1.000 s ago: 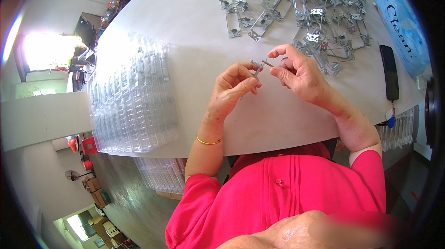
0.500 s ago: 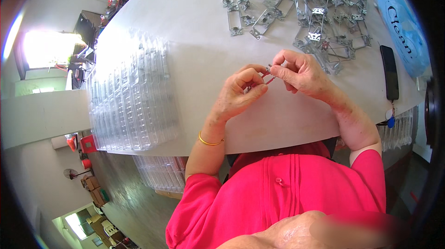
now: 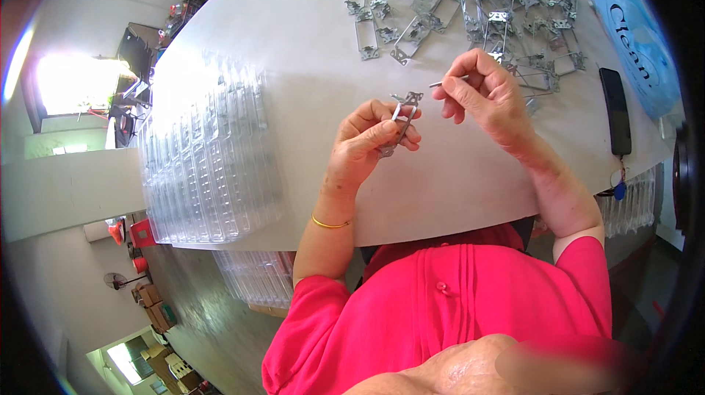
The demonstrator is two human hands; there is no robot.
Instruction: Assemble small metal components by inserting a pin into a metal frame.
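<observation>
My left hand (image 3: 365, 138) is closed on a small rectangular metal frame (image 3: 410, 105) with plates at both ends, held tilted above the table. Just to its right, my right hand (image 3: 479, 91) pinches a thin, dark metal rod (image 3: 438, 84) between thumb and fingertips. Rod and frame are apart from each other. Part of the frame is hidden behind my left fingers. Beyond my hands lies a loose heap of similar metal frames (image 3: 496, 19), several of them spread toward the left.
Stacked clear plastic trays (image 3: 213, 152) cover the table's left side. To the right lie a black phone (image 3: 615, 112) and a blue plastic packet (image 3: 637, 49). More clear trays (image 3: 253, 276) stand below the table's front edge. The pale table (image 3: 433, 189) has a curved edge.
My hands have drawn apart. The right one has moved up and away with the rod, and the left has turned so that the metal frame shows more fully.
</observation>
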